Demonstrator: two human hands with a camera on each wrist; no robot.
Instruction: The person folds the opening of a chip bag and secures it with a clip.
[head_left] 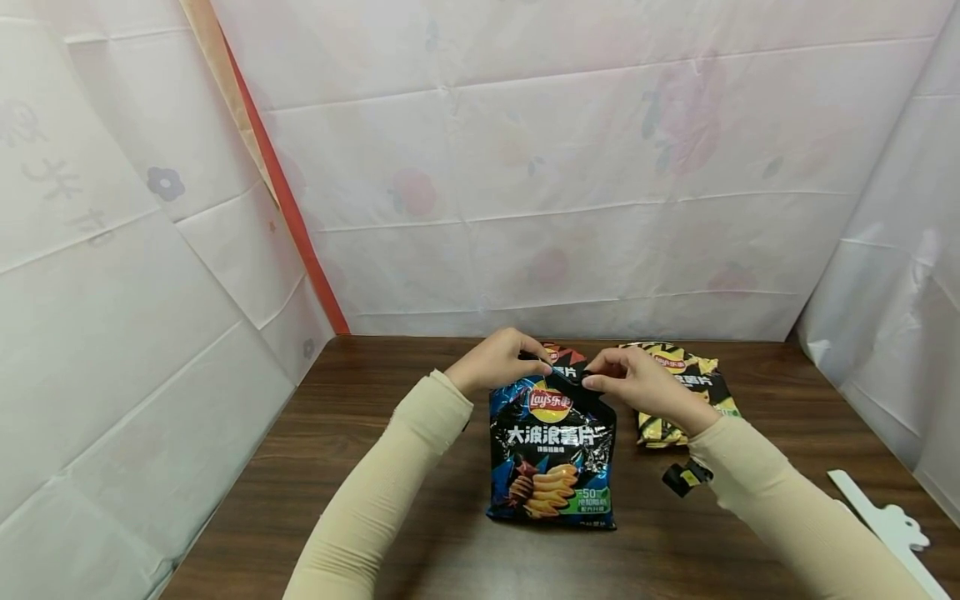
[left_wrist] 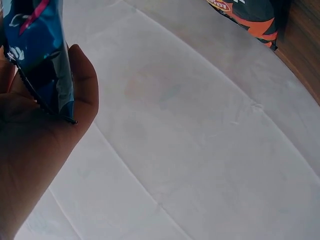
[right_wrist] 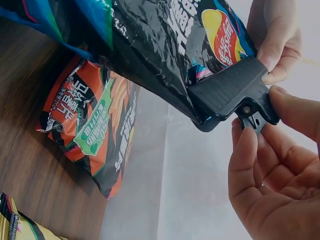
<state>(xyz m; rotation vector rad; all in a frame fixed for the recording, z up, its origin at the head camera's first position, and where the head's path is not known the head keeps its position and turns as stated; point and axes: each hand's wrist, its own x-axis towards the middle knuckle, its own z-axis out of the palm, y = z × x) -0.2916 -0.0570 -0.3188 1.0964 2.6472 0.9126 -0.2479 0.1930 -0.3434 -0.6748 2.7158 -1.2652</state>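
Fingertips of our right hand (right_wrist: 270, 165) are pinching the tabs of the black clip (right_wrist: 227, 95), which is clamping the blue chip bag's (head_left: 552, 450) top edge, directly ahead of them. Our left hand (head_left: 495, 360) is gripping that edge beside it. We are standing the bag upright on the table (head_left: 360, 467), long axis vertical, top between both hands.

Three crisp bags (head_left: 552, 450) (blue, orange, yellow), two black clips (right_wrist: 231, 93).
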